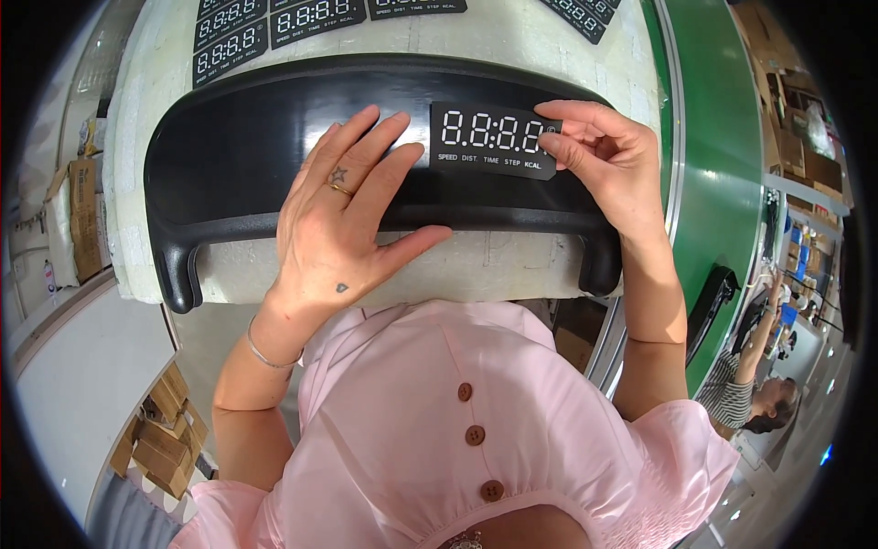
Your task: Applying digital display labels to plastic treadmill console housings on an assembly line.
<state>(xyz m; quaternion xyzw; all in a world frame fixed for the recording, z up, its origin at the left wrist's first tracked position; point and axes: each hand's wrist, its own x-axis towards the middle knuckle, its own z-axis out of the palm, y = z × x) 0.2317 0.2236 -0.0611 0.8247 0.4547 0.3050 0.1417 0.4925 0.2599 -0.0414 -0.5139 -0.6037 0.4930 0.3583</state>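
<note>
A long black curved plastic panel (pixel 238 128) with downturned ends lies across a white foam-covered bench (pixel 512 265). A black rectangular display sticker (pixel 489 137) with white digit segments sits on its middle. My left hand (pixel 343 215) lies flat and open on the panel just left of the sticker, fingertips near its left edge. My right hand (pixel 608 160) pinches the sticker's right edge between thumb and fingers, pressing it on the panel.
More black display stickers (pixel 274 27) lie in rows at the bench's far edge. A green conveyor belt (pixel 722 137) runs along the right, with another black panel (pixel 713 302) and a person in a striped top (pixel 741 389) beside it. Cardboard boxes (pixel 160 439) are stacked lower left.
</note>
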